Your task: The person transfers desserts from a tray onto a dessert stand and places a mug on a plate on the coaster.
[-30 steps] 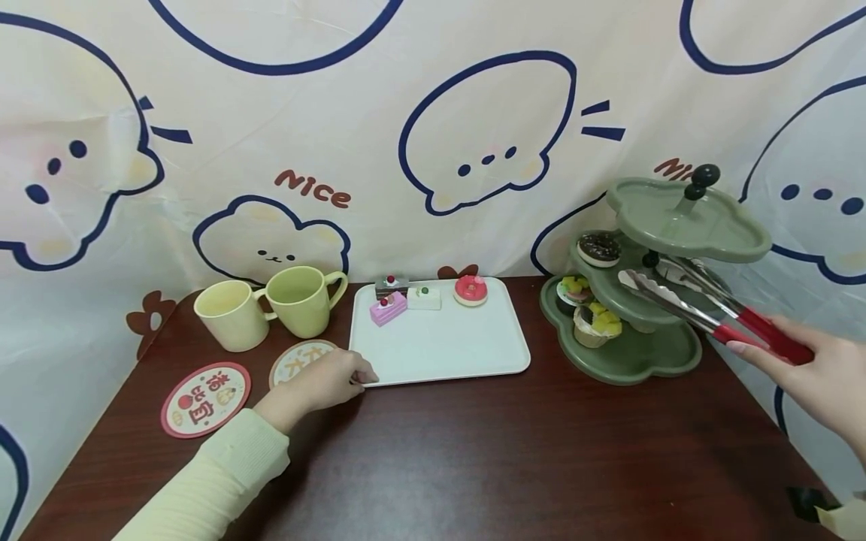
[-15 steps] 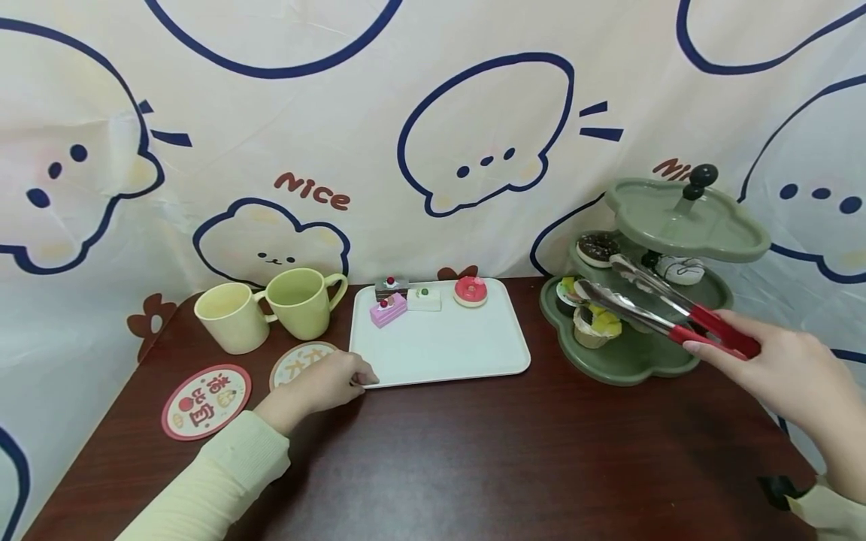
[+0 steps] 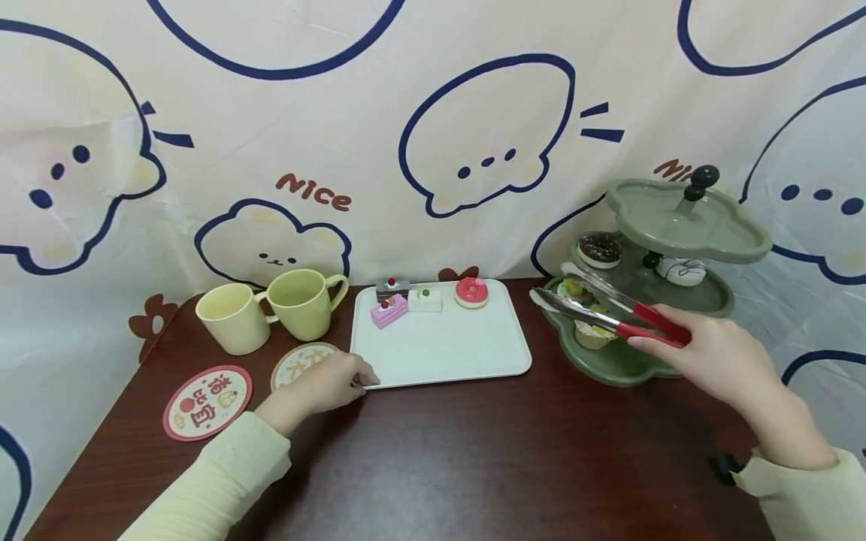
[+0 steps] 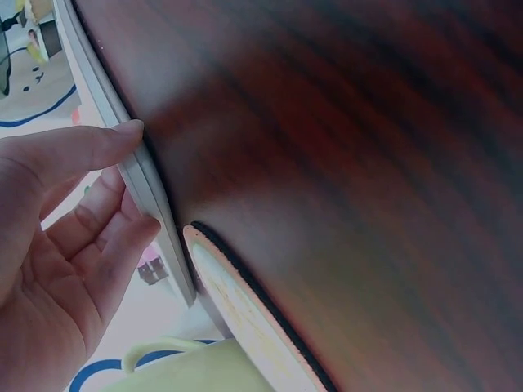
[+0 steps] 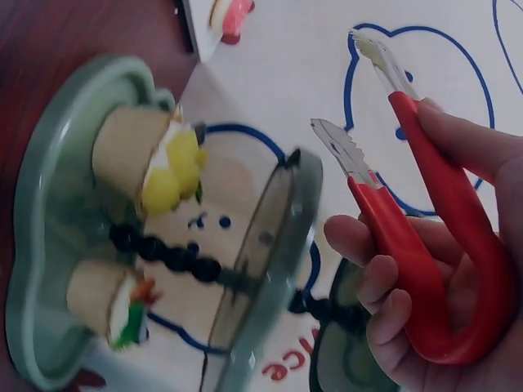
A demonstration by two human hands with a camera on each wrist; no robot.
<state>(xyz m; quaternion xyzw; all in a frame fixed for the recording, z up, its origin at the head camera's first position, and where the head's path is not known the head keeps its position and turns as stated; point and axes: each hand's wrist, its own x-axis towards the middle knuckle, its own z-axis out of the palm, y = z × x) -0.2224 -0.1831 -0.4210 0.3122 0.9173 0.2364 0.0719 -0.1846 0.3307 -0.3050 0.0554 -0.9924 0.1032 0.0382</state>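
My right hand (image 3: 710, 349) grips red-handled metal tongs (image 5: 425, 245). The tongs' tips stand spread with nothing between them, at the left of the tiered stand and overlapping its bottom cupcakes in the head view. My left hand (image 3: 331, 383) holds the near left corner of the white tray (image 3: 446, 353), thumb and fingers at its rim (image 4: 147, 184). Along the tray's far side lie a pink cake slice (image 3: 389, 310), a white slice (image 3: 425, 300), a chocolate slice (image 3: 392, 287) and a pink donut (image 3: 471, 292).
The green three-tier stand (image 3: 690, 218) is at the right, with a chocolate donut (image 3: 599, 249) and a white donut (image 3: 681, 271) on its middle tier and cupcakes (image 5: 127, 155) below. Two mugs (image 3: 233, 319) and two round coasters (image 3: 207, 403) are at the left.
My right hand has carried the tongs leftward from the stand's middle tier to its left side, uncovering the white donut. My left hand has stayed at the tray corner.
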